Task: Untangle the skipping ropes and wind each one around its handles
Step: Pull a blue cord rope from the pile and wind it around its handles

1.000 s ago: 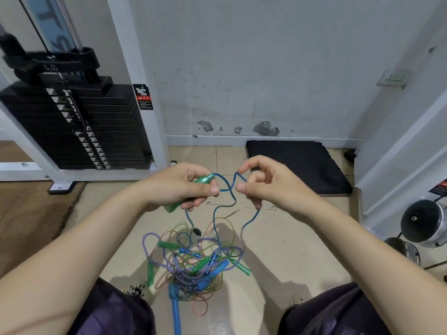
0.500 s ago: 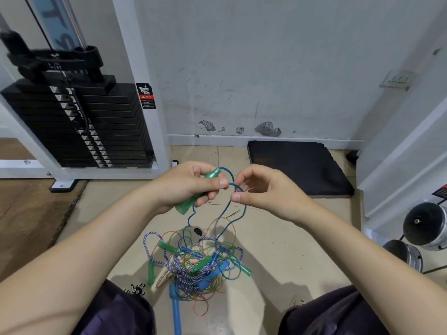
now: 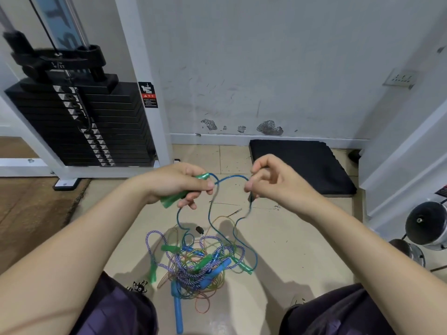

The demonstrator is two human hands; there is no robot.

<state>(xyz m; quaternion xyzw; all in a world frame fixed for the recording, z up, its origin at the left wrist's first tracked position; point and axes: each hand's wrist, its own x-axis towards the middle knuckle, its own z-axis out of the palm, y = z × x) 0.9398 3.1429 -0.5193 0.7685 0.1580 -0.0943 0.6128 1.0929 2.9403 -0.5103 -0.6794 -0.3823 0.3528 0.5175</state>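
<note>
Your left hand [image 3: 179, 183] has its fingers curled round a green handle [image 3: 180, 193], w/ the thumb pressing on top; the handle's thin end points up-right and its wide end sticks out below the palm. A thin blue rope [image 3: 232, 177] comes out of that end, arcs across to your right hand [image 3: 273, 183], and there you pinch it btw thumb and index finger; the other right fingers are loosely curled. Both hands are held above the floor [image 3: 290, 238], near each other but not touching.

From the pinch the blue rope drops down, a bit blurred, and goes into the tangled pile [image 3: 196, 262] on the floor btw your knees. A 2nd strand hangs from under the left hand into the same pile. In the pile you can see a purple-white braided rope [image 3: 151, 240], thin orange-ish rope [image 3: 203, 308], several green handles and blue handles; one long blue handle [image 3: 177, 308] sticks out at the pile's near side, pointing to you. Which rope belongs to which handle I cannot tell, they cross too much.

No container is in view; all ropes lie direct on the tiles. A small black piece [image 3: 199, 229] lies just beyond the pile. Behind: black mat [image 3: 302, 163] by the wall, weight stack [image 3: 79, 126] at the left, chrome dumbbell [image 3: 425, 226] at the right
</note>
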